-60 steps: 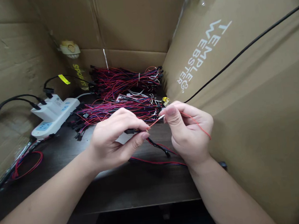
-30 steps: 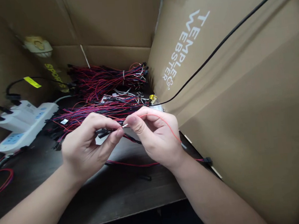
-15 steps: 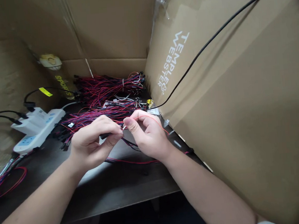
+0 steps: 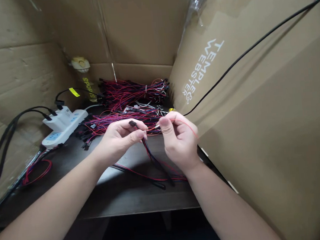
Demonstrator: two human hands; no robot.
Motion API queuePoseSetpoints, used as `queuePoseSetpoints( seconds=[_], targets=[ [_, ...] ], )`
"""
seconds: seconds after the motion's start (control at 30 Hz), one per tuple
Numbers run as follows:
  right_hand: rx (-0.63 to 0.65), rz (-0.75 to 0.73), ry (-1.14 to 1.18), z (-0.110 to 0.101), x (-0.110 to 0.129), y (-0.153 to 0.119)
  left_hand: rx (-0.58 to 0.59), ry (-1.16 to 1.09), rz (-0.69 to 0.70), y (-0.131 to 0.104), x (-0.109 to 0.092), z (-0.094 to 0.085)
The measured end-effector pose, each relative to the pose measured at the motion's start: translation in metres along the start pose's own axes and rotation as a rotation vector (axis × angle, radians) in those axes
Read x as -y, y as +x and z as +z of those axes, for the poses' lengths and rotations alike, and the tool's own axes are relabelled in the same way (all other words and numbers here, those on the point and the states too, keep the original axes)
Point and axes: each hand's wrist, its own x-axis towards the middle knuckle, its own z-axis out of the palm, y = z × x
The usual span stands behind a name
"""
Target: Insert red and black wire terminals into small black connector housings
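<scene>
My left hand (image 4: 126, 138) pinches a wire harness between thumb and fingers. Its black connector (image 4: 132, 124) sticks up over the fingers, and dark and red wires (image 4: 149, 150) hang below the hand toward the table. To the right, my right hand (image 4: 178, 135) is closed on a thin red wire (image 4: 187, 123) that arcs over its knuckles. A small white tip (image 4: 157, 126) shows at the right thumb, and a short reddish length of wire spans the narrow gap between the hands. What exactly lies under the fingertips is hidden.
Bundled red and black wires (image 4: 127, 95) lie at the back, with another bundle (image 4: 101, 123) in front. A white power strip (image 4: 73, 124) with plugs stands left, a bottle (image 4: 86, 81) behind it. Cardboard walls (image 4: 259, 100) enclose the dark table (image 4: 139, 200); a black cable (image 4: 235, 59) crosses right.
The view has shifted, so the surroundings appear further right. My hands have moved apart slightly, showing wire between them. The black connector and hanging wires at my left hand are now plainly visible.
</scene>
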Motion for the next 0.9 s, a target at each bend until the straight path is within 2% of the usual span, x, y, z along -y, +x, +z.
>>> queuePoseSetpoints(
  seconds=[0.07, 0.13, 0.27, 0.43, 0.57, 0.73, 0.9],
  targets=[
    [-0.055, -0.064, 0.053, 0.001, 0.005, -0.003, 0.077, -0.198, -0.064, -0.002, 0.003, 0.007],
    [-0.102, -0.104, 0.095, 0.003, 0.008, -0.005, 0.113, -0.304, -0.112, -0.004, 0.003, 0.014],
    [-0.103, -0.102, 0.106, 0.005, 0.007, -0.005, 0.085, -0.364, -0.126, -0.005, -0.001, 0.023],
    [-0.031, -0.13, 0.121, 0.003, 0.004, -0.004, 0.003, -0.316, -0.083, -0.005, -0.008, 0.027],
    [-0.029, -0.116, 0.126, 0.002, 0.005, -0.005, 0.0, -0.269, -0.063, -0.007, -0.011, 0.028],
    [-0.023, -0.104, 0.122, 0.003, 0.005, -0.004, 0.018, -0.249, -0.031, -0.008, -0.008, 0.025],
    [-0.024, -0.096, 0.112, 0.002, 0.005, -0.005, -0.024, -0.147, 0.029, -0.01, -0.002, 0.02]
  ],
)
